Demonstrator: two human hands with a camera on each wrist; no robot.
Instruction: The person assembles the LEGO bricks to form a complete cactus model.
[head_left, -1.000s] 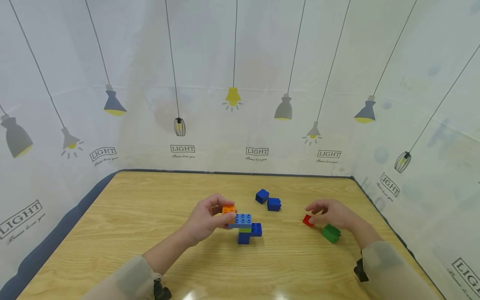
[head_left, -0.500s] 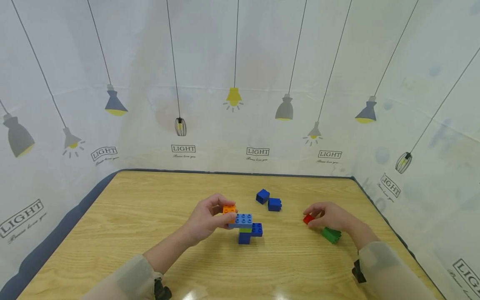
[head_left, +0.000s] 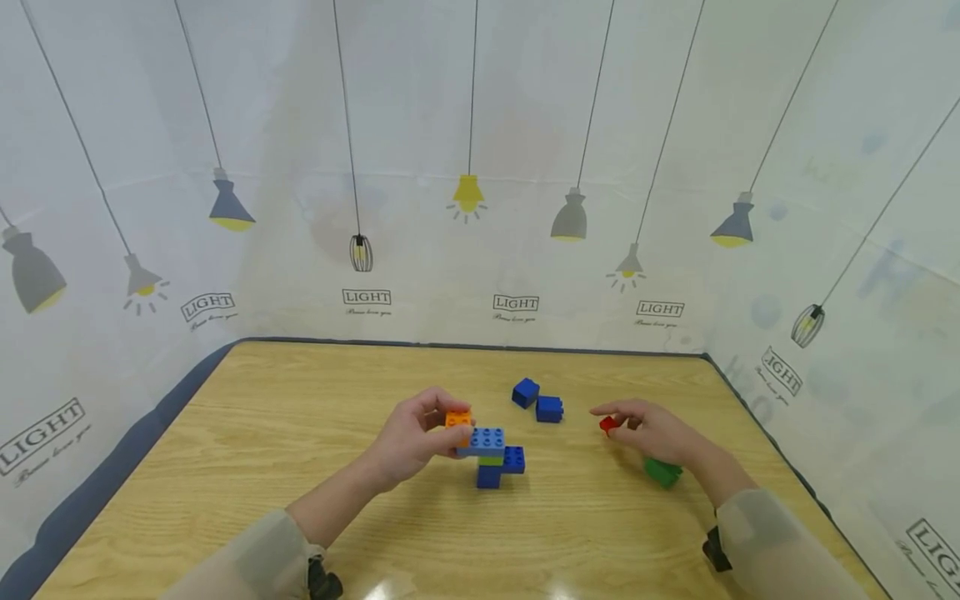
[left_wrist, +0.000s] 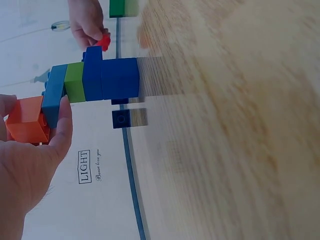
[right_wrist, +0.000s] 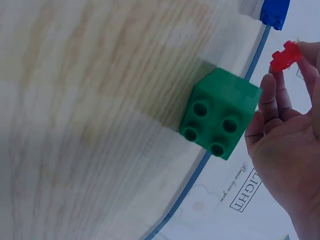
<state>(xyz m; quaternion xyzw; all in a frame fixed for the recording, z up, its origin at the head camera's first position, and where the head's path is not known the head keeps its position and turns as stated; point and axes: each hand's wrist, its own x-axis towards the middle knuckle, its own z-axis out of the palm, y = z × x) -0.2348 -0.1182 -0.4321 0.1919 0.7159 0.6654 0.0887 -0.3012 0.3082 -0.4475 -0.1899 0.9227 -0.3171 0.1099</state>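
Observation:
My left hand grips the top of a stacked brick model at the table's middle, its thumb and fingers round the orange brick. Below that come a light blue brick, a lime green brick, and dark blue bricks at the base, one jutting right. Over on the right, my right hand pinches a small red brick between thumb and fingers, raised above the table. A green brick lies on its side just under that hand, its studs facing the right wrist camera.
Two loose blue bricks lie close together behind the model, between the hands. The wooden table ends at a dark blue edge, where a pale curtain printed with lamps hangs on the back and sides.
My right hand has closed on the red brick, lifted it off the table and moved slightly left and away. My left hand and the stacked model stay in place.

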